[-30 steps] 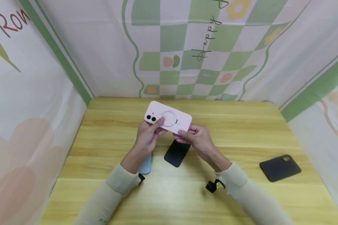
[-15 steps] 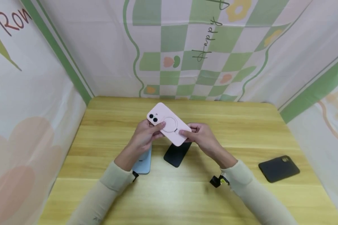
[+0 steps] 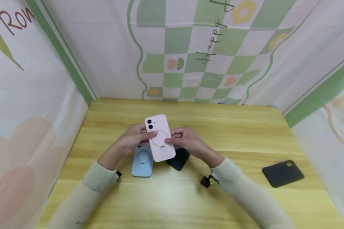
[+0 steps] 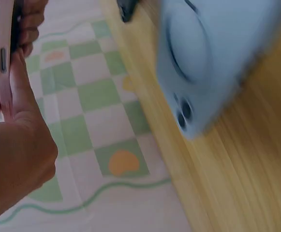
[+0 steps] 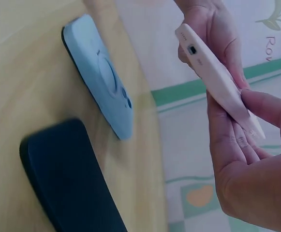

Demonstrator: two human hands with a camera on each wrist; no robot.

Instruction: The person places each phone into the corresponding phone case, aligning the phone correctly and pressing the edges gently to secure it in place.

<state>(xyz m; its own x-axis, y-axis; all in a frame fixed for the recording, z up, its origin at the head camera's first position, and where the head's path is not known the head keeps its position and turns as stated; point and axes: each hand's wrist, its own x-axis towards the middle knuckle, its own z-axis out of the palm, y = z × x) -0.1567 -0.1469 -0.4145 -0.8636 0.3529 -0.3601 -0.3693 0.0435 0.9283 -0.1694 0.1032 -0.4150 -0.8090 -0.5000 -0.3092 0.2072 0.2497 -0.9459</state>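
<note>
Both hands hold a phone in a pink case above the table, its back with two camera lenses and a ring facing up in the head view. My left hand grips its left edge, thumb on the back near the ring. Along the right edge, my right hand pinches it, thumb on the ring. The right wrist view shows the end of the pink-cased phone with its port opening. Beneath lies a phone in a light blue case; beside it is a black phone, partly covered by the pink one.
A black phone case with a camera cutout lies at the right of the wooden table. Printed fabric walls stand behind the table and along both sides.
The pink-cased phone has turned from nearly sideways to nearly upright, camera end away, and moved slightly left and nearer. Both hands stayed on it; the blue-cased phone is now more exposed.
</note>
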